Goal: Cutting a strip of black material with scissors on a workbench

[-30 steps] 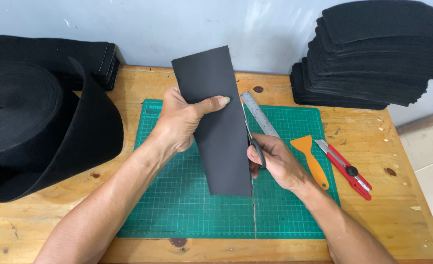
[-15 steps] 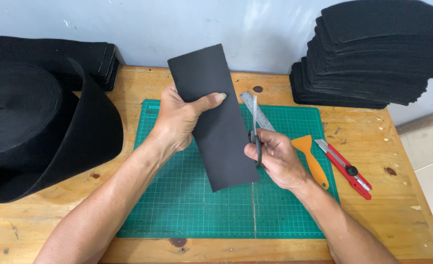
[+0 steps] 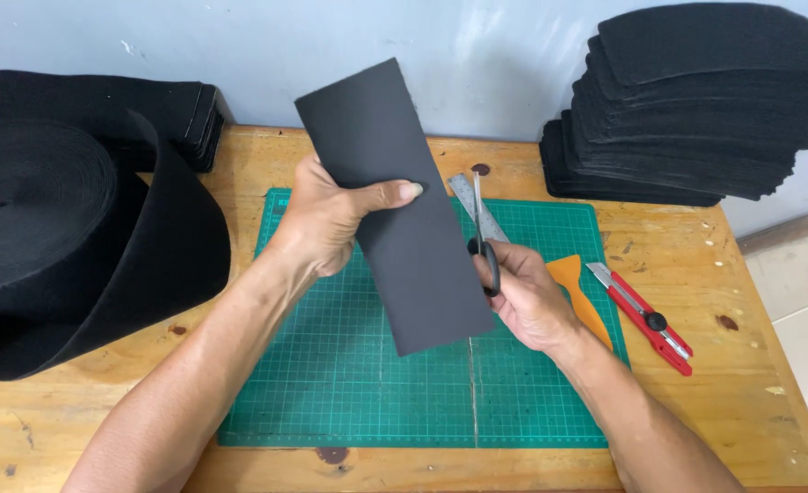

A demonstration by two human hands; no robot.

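Observation:
My left hand (image 3: 335, 219) grips a long black rectangular sheet (image 3: 395, 192) and holds it tilted above the green cutting mat (image 3: 331, 365). My thumb lies across the sheet's front. My right hand (image 3: 527, 297) holds a pair of black-handled scissors (image 3: 481, 233) with the blades pointing up, right beside the sheet's right edge. The lower corner of the sheet hangs over my right fingers.
A metal ruler (image 3: 466, 196) lies on the mat behind the scissors. An orange scraper (image 3: 582, 297) and a red utility knife (image 3: 646, 319) lie at the right. A big black felt roll (image 3: 66, 246) fills the left; stacked black pieces (image 3: 696, 110) stand at back right.
The sheet has risen and tilted further left in my left hand. The scissors have moved up along the sheet's right edge.

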